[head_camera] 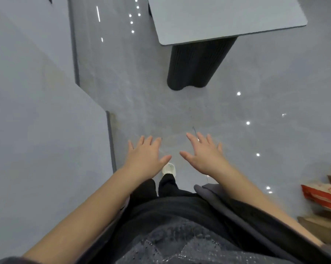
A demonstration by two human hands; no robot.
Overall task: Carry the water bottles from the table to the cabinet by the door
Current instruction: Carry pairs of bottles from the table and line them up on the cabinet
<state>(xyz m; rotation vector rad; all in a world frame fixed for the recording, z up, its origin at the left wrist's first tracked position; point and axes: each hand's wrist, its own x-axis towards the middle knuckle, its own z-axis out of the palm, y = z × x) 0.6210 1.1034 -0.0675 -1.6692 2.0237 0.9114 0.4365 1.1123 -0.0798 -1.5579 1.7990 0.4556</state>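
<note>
Left hand [144,156], right hand [205,155], both spread, boxes [322,199] at right

Blk trousers [167,184], white shoe [169,168], dk grey speckled top [172,242], grey sleeve [6,261] at elbow.

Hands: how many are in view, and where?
2. The left hand is spread over the floor, centre-left; the right hand is spread beside it. Both hold nothing.

open floor [208,111] between left wall [36,130] and table [227,18] with dark ribbed pedestal [199,65]
</note>
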